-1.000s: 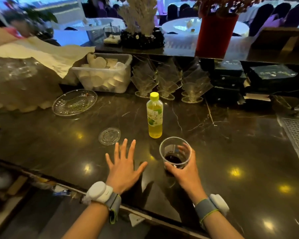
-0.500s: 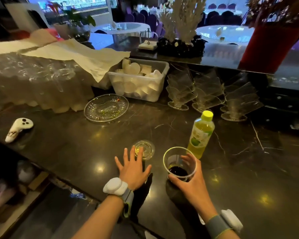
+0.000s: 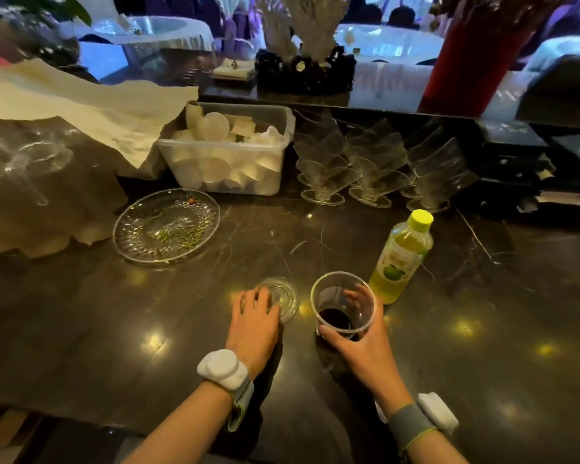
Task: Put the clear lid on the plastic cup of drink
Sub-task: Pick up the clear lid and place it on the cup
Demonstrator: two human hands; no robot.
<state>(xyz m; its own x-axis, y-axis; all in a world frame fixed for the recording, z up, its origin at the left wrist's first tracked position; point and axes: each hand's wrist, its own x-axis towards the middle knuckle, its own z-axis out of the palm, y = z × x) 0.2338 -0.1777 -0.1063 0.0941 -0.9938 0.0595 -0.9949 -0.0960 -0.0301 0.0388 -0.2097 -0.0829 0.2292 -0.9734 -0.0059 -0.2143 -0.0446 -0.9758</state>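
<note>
Clear plastic, the lid (image 3: 281,297) lay flat on the worktop (image 3: 114,329) under the fingertips of the left hand (image 3: 254,324), not yet clenched round it, just left of the cup of drink (image 3: 343,304), which the right hand (image 3: 362,344) grasped upright.

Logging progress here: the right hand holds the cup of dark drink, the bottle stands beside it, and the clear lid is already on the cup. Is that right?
Not quite. The head view shows the cup still open-topped. The clear lid lies flat on the counter under the left hand's fingertips. The right hand does hold the cup, and the bottle stands beside it.
</note>
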